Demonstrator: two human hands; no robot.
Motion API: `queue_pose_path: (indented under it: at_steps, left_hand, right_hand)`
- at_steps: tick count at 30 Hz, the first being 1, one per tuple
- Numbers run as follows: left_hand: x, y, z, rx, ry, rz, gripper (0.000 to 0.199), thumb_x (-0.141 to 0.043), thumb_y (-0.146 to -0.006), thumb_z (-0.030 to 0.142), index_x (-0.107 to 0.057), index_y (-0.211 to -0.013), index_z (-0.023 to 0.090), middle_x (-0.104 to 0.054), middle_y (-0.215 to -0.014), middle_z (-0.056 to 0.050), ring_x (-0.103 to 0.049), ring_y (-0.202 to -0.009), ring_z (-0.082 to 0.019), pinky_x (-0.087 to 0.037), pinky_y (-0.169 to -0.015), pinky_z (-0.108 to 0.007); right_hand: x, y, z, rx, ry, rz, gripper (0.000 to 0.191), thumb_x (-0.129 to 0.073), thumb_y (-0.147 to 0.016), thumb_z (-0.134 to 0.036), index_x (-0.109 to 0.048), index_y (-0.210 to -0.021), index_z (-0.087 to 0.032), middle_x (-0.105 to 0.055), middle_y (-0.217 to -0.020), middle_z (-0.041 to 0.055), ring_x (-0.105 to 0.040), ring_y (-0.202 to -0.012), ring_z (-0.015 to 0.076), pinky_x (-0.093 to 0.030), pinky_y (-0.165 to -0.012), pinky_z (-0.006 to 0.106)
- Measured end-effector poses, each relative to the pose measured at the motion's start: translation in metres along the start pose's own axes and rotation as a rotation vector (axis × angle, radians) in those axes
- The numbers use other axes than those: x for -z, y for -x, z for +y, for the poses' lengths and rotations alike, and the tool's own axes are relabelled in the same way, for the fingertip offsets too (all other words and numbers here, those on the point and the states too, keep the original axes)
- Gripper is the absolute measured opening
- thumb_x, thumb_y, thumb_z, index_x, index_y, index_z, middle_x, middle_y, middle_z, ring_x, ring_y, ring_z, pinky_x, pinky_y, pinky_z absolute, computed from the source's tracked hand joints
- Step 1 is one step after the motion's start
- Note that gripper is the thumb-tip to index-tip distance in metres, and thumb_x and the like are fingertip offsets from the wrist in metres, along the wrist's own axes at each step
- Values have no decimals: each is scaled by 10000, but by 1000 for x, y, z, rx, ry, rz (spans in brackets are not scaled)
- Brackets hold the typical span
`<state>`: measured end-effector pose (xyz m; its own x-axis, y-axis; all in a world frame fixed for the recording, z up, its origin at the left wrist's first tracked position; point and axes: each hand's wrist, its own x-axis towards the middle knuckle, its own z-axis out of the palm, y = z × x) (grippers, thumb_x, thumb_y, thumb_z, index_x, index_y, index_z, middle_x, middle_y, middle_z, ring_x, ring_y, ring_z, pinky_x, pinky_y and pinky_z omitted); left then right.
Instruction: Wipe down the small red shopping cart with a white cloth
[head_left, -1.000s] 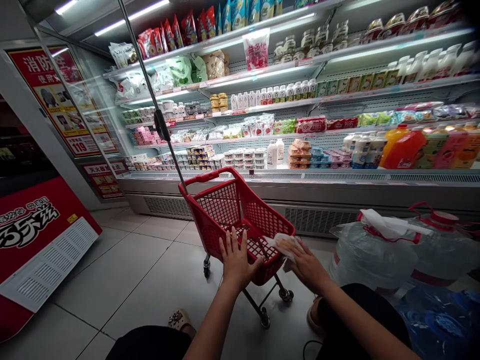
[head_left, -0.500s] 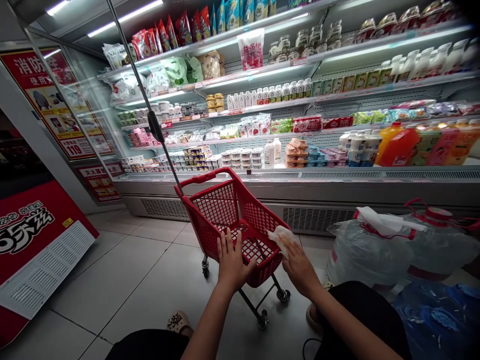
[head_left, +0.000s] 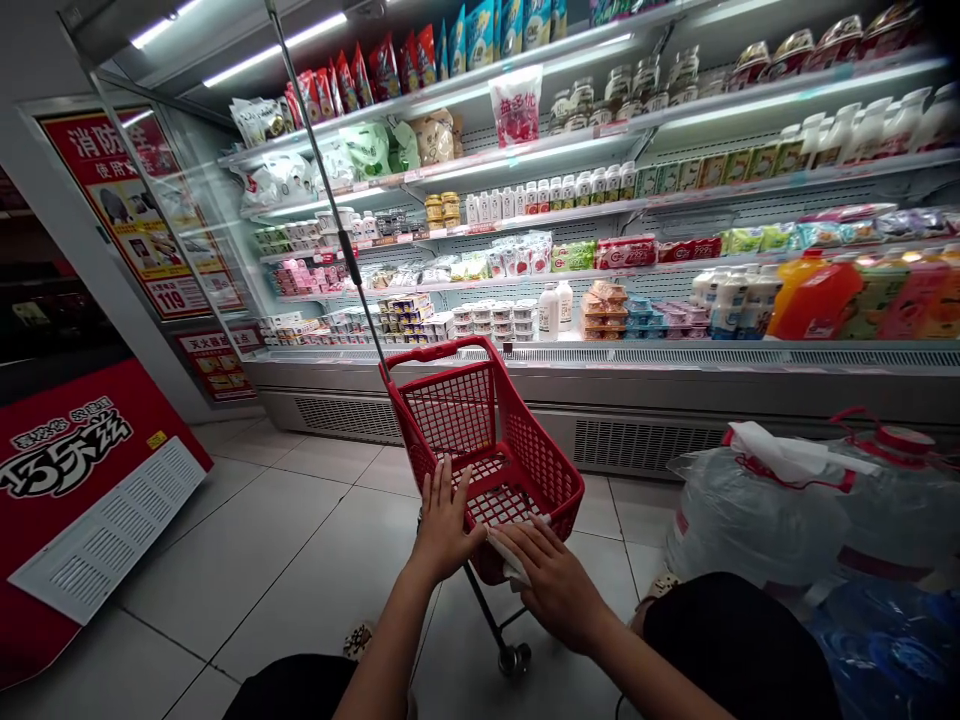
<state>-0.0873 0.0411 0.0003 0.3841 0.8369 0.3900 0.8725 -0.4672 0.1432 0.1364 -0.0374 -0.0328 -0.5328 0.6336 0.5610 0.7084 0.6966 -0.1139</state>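
Observation:
In front of me stands a small red plastic shopping cart (head_left: 536,430) on metal legs with casters, a tall pole rising from its handle side. My left hand (head_left: 444,522) rests on the basket's near left rim, fingers spread and stretched out. A white cloth or tissue (head_left: 508,556) is pressed under my right hand (head_left: 553,578) against the near rim of the basket, partly hidden by the fingers. The two hands are close together, almost meeting at the near edge. Through the basket's grid the floor shows.
A refrigerated display (head_left: 465,380) with shelves of bottles, jars and packets runs behind the cart. Large clear water jugs (head_left: 757,510) and a blue water bottle (head_left: 892,640) stand at my right. A red freezer chest (head_left: 90,500) is on the left.
My right hand has slid with the white cloth from the basket's right side toward the near middle rim. My left hand stays on the left rim. The view has shifted slightly.

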Motion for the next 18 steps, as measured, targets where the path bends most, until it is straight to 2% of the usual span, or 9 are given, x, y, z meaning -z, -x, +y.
queue_pose_path:
  at_steps: [6,8,10,14,16,18]
  left_hand:
    - [12,5,-12,-53,71,-74,951,-617,-889,278,-93,-1679,345,148,-1755,-11,26,-1615,-377,-135,-1288,-607]
    - [18,6,-18,-75,73,-105,944,-613,-896,277,-93,-1680,342,137,-1756,-18,12,-1616,-375,-151,-1283,-612]
    - [25,7,-24,-99,52,-115,930,-605,-900,265,-104,-1679,346,113,-1757,-23,-12,-1617,-370,-173,-1278,-611]
    - [37,10,-30,-127,-24,-70,839,-497,-968,209,-76,-1674,380,58,-1760,-9,-80,-1619,-308,-214,-1283,-565]
    - [36,12,-26,-138,-63,-38,749,-398,-1028,193,-65,-1671,386,8,-1764,-4,-123,-1616,-256,-229,-1291,-527]
    - [28,14,-13,-142,-99,3,668,-354,-1077,247,-78,-1675,364,-65,-1763,-17,-159,-1611,-232,-245,-1294,-500]
  right_hand:
    - [22,28,77,30,122,17,671,-499,-951,-147,-382,-1597,-289,-645,-1427,26,-566,-1337,204,-284,-1288,506]
    - [25,36,90,26,156,18,631,-488,-984,-180,-387,-1596,-297,-653,-1408,21,-567,-1339,203,-265,-1297,506]
    - [23,41,89,6,154,17,643,-486,-985,-190,-367,-1608,-298,-640,-1424,21,-547,-1367,211,-253,-1304,510]
    - [6,48,59,-112,130,60,785,-470,-930,-143,-230,-1665,-278,-521,-1567,28,-412,-1493,248,-266,-1299,535]
    - [-2,49,42,-153,131,82,851,-448,-894,-111,-161,-1681,-263,-410,-1653,29,-333,-1542,264,-286,-1288,546]
    - [-6,49,30,-161,136,95,896,-437,-861,-84,-128,-1686,-245,-321,-1700,32,-283,-1567,269,-312,-1277,539]
